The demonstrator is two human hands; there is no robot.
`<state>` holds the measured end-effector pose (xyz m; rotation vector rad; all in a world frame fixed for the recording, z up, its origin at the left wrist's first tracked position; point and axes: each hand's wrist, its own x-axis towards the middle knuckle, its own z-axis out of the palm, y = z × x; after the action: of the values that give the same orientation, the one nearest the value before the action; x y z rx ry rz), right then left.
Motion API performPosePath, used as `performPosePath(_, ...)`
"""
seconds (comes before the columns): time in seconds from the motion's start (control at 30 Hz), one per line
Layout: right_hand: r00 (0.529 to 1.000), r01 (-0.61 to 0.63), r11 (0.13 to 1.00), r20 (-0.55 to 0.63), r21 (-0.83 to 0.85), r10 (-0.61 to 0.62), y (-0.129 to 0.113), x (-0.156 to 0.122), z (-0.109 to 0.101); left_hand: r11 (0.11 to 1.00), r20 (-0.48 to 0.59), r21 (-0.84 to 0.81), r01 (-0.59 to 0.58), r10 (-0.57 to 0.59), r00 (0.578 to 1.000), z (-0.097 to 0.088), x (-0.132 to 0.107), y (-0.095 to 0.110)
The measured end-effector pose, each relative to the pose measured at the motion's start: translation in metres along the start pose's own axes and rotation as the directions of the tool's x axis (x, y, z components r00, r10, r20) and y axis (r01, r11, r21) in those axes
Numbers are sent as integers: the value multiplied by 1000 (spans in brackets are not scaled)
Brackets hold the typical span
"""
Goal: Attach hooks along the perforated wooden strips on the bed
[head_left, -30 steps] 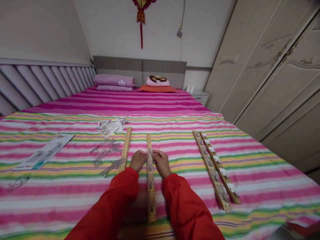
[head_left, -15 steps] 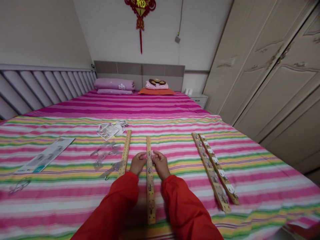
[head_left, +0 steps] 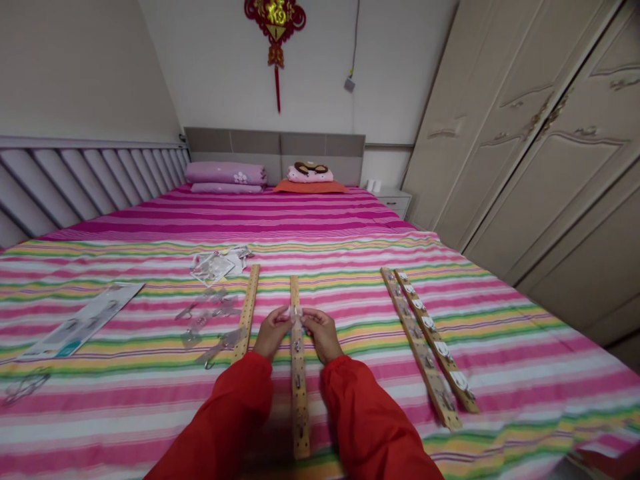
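In front of me a narrow wooden strip (head_left: pixel 301 437) with small holes lies lengthwise on the striped bedspread. Several clear-backed metal hooks are spaced along it. Near its far end, my left hand (head_left: pixel 273 331) and my right hand (head_left: pixel 321 333) pinch opposite edges of a clear adhesive hook (head_left: pixel 297 313). Whether this hook touches the wood cannot be made out. To the left lies a second wooden strip (head_left: pixel 252 287) with rows of holes. Loose clear hooks (head_left: pixel 223 310) lie beside it, some overlapping its near end.
On the right lie a strip with clear hooks (head_left: pixel 414 331) and a strip with white-backed hooks (head_left: pixel 434 327). Opened packaging (head_left: pixel 213 267) is piled beyond the loose hooks. A flat hook package (head_left: pixel 90 320) and a bundle of thin wire or cord (head_left: pixel 27 385) are far left.
The fingertips have moved slightly inward over the strip, and the clear hook shows more plainly between them. The whole view has shifted a little; the other strips stay put.
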<state>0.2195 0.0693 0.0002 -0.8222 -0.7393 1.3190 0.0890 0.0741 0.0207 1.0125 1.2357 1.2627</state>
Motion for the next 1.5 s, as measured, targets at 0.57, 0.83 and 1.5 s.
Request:
performPosePath(0.57, 999, -31, 997, -7, 66, 32, -6, -1, 0, 997, -75, -53, 51, -55, 996, 10, 8, 36)
performPosePath(0.83, 999, -5, 1000, 38, 21, 5, -2, 0, -2, 965, -12, -210, 154, -160, 987, 26, -9, 26)
performPosePath(1.5, 999, -6, 1000, 45, 25, 5, -1, 2, -1, 979, 72, 206, -4, -11, 997, 8, 3, 22)
